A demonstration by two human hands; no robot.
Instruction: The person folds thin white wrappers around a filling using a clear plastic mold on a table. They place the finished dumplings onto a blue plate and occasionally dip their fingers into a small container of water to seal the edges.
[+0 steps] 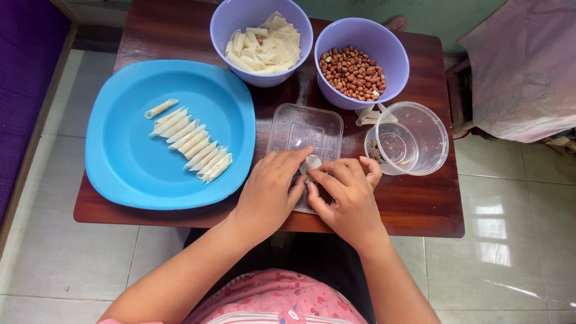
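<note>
My left hand (270, 192) and my right hand (348, 195) meet over a clear plastic lid (303, 129) lying on the dark wooden table (420, 204). Both pinch a small white wrapper piece (311, 163) between their fingertips. To the left, a blue plate (126, 162) carries a slanting row of several rolled white wrappers (189, 143). At the back stand a lilac bowl of flat white wrapper pieces (264, 45) and a lilac bowl of brown peanuts (354, 73).
A clear round plastic container (411, 139) sits just right of my right hand, with folded scraps (369, 114) behind it. Tiled floor surrounds the small table. A pink cloth-covered object (528, 66) stands at the right, a purple surface (24, 78) at the left.
</note>
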